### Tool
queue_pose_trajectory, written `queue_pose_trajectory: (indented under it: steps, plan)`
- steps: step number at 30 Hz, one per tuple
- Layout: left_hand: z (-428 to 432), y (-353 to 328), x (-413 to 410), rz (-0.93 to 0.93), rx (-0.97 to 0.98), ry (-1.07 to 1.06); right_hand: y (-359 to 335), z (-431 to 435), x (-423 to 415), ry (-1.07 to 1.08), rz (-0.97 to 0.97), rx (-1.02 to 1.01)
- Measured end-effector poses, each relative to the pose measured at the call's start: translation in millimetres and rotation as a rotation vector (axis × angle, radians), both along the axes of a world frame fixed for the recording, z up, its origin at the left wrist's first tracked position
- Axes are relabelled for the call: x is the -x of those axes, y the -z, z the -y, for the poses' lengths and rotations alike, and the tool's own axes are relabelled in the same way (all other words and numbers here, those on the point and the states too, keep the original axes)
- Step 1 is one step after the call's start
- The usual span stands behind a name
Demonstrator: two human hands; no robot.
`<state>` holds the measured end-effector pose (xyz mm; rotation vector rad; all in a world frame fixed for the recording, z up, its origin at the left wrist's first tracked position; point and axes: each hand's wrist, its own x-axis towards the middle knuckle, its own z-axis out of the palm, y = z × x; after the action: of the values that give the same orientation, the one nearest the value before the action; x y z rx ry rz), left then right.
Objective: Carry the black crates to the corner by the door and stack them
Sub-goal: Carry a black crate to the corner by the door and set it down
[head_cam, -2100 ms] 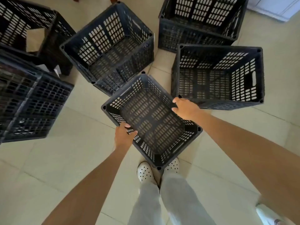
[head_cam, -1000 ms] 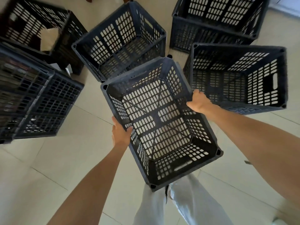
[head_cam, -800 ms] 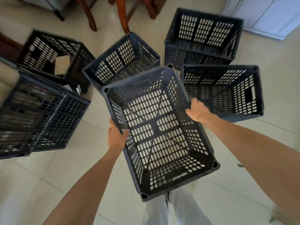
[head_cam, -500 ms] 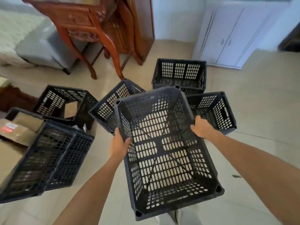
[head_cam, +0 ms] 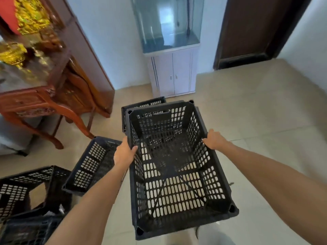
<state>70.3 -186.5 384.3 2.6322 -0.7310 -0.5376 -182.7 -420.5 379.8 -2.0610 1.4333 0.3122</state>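
The person holds a black slotted crate [head_cam: 177, 161] in the air at about waist height, open side up, the left hand [head_cam: 123, 152] and right hand [head_cam: 215, 141] each clamped over the rim of an opposite long wall, which likely keeps it level and balanced for walking. Other black crates [head_cam: 92, 163] sit on the tiled floor [head_cam: 256, 112] to the left and ahead, while the dark door [head_cam: 247, 27] stands ahead to the right, so the carry seems barely begun.
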Motion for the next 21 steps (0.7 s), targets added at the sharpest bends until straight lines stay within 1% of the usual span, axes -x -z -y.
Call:
queue_pose_trajectory:
  steps: [5,12,16,21]
  plan:
    - [109,-14,17,0.061,-0.024,0.173,-11,69,50,0.112,0.000,0.017]
    - [263,-34,60,0.072,0.085,0.309,-31,188,115,0.218,0.037,0.032]
    - [343,-45,76,0.093,0.119,0.369,-46,254,141,0.259,0.046,0.093]
    - [450,-55,89,0.076,0.165,0.458,-57,333,162,0.348,0.071,0.141]
